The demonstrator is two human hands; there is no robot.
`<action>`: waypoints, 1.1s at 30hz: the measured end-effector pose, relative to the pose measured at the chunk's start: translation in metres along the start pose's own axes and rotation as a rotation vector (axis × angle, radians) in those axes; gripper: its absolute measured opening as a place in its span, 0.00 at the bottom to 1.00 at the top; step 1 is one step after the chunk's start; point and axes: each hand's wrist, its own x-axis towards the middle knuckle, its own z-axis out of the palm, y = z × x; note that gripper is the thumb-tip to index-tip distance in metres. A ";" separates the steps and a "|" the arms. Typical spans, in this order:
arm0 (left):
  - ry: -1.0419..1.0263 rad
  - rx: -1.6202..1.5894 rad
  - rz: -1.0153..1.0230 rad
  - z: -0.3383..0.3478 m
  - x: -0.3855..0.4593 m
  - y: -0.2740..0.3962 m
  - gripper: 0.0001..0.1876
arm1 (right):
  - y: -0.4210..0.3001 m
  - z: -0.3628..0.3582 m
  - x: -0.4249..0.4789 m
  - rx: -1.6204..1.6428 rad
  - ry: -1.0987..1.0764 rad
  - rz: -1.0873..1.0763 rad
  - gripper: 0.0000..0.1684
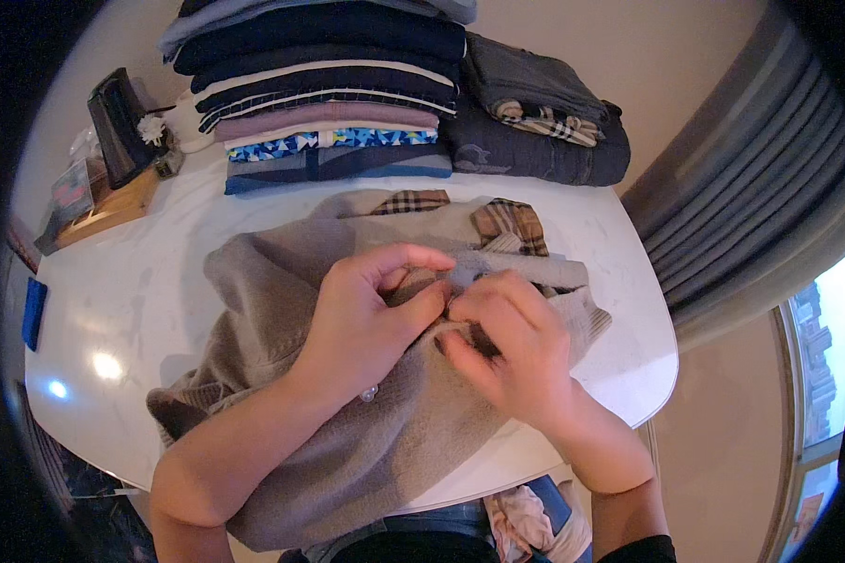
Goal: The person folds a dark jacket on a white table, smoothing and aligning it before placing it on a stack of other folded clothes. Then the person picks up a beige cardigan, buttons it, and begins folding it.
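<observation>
A beige knitted garment lies spread over the white table, its lower part hanging over the near edge. Brown checked fabric shows at its collar. My left hand pinches the knit near the garment's opening between thumb and fingers. Close against it, my right hand grips the opening's edge, fingertips almost meeting those of the left. Whatever sits right between the fingertips is mostly hidden. One ribbed sleeve cuff lies at the left. Beside my left wrist is a pearl-like bead.
Behind the garment stands a tall stack of folded clothes, with folded dark clothes to its right. A wooden tray with a black object is at the back left. A blue item lies at the table's left edge. Grey curtains hang right.
</observation>
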 end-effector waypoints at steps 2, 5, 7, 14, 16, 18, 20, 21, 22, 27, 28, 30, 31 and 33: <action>-0.017 0.046 -0.016 -0.003 0.002 -0.001 0.09 | 0.002 0.003 -0.002 0.040 0.028 0.129 0.15; -0.009 -0.028 -0.020 -0.002 0.004 -0.003 0.08 | 0.004 0.002 -0.001 0.049 0.038 0.094 0.18; -0.020 -0.054 0.017 -0.001 0.005 -0.003 0.07 | 0.005 0.000 -0.001 0.093 0.034 0.148 0.17; -0.136 0.001 0.009 -0.008 0.009 0.001 0.07 | 0.008 -0.009 0.002 0.269 -0.061 0.385 0.16; -0.143 0.034 -0.026 -0.010 0.008 0.003 0.08 | 0.009 -0.008 0.002 0.320 -0.086 0.424 0.15; -0.187 0.023 -0.065 -0.014 0.007 0.009 0.09 | 0.011 -0.008 0.002 0.404 -0.096 0.477 0.15; -0.266 -0.030 -0.109 -0.021 0.007 0.019 0.10 | 0.017 -0.006 0.001 0.521 -0.090 0.541 0.14; -0.276 0.034 -0.006 -0.023 0.006 0.019 0.10 | 0.018 -0.006 0.001 0.481 -0.079 0.477 0.14; -0.285 0.099 0.097 -0.025 0.004 0.018 0.11 | 0.019 -0.006 0.001 0.441 -0.068 0.414 0.14; -0.290 0.243 0.029 -0.031 0.003 0.023 0.09 | 0.021 -0.001 0.000 0.423 -0.100 0.373 0.14; -0.288 0.273 0.046 -0.031 0.002 0.022 0.08 | 0.021 -0.001 -0.001 0.439 -0.122 0.405 0.14; -0.277 0.285 0.073 -0.029 0.002 0.019 0.06 | 0.021 0.001 -0.002 0.489 -0.143 0.460 0.14; -0.269 0.267 0.083 -0.028 0.002 0.017 0.05 | 0.021 0.002 -0.003 0.522 -0.142 0.484 0.14; -0.249 0.237 0.106 -0.026 0.002 0.013 0.04 | 0.020 0.003 -0.004 0.553 -0.173 0.518 0.15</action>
